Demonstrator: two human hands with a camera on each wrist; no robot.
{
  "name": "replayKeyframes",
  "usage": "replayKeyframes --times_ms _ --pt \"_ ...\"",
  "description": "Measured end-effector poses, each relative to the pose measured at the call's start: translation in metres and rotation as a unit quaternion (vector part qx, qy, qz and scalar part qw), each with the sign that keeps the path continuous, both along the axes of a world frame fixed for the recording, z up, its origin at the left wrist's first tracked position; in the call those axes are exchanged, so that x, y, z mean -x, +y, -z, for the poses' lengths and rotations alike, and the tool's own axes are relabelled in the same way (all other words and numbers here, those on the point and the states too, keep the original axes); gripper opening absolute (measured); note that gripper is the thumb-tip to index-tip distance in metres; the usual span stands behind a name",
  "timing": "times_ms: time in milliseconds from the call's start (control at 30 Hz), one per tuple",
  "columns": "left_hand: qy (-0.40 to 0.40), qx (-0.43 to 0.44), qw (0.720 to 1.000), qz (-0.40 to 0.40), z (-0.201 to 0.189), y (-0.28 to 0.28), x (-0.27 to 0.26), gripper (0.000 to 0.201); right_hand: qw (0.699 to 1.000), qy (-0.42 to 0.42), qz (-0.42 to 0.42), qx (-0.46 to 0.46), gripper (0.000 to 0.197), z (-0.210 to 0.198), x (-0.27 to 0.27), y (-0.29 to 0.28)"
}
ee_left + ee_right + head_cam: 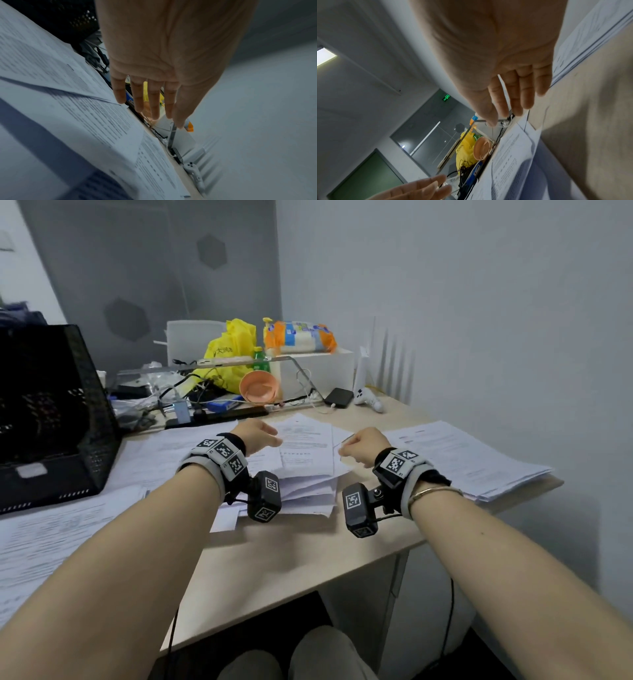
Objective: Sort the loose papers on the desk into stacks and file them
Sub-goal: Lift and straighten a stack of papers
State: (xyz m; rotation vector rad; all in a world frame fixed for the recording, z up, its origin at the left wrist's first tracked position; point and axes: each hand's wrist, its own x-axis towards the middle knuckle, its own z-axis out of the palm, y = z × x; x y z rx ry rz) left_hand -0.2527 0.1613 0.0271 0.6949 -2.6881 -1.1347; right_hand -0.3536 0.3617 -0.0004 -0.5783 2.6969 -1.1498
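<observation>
A black mesh file tray [51,419] is seen far left on the desk [291,563], papers spread before it. The left hand [258,434] is held over the middle paper pile [305,460]; straight, slightly spread fingers [154,100], holding nothing, are shown only by the left wrist view. The right hand [364,445] looks loosely curled from the head; relaxed, empty fingers [513,97] are shown by its wrist view. A neater stack [459,457] lies right.
</observation>
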Motion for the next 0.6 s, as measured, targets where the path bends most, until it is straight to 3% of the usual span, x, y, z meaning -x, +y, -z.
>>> replayKeyframes --times_ms 167,333,533,600 --pt "-0.072 0.061 0.995 -0.043 0.01 -0.03 -0.013 0.046 0.995 -0.061 -0.016 -0.076 0.033 0.013 0.005 -0.025" --pt "-0.177 0.096 0.977 -0.074 0.019 -0.052 -0.021 0.06 0.991 -0.113 -0.002 -0.078 0.032 0.026 0.012 -0.042" --pt "-0.257 0.113 0.959 -0.031 0.031 -0.05 -0.024 0.063 0.991 -0.077 -0.001 -0.109 0.033 0.031 0.016 -0.049" --pt "-0.261 0.125 0.956 -0.035 0.031 -0.049 -0.023 0.064 0.995 -0.037 0.01 -0.092 0.021 0.032 0.02 -0.045"
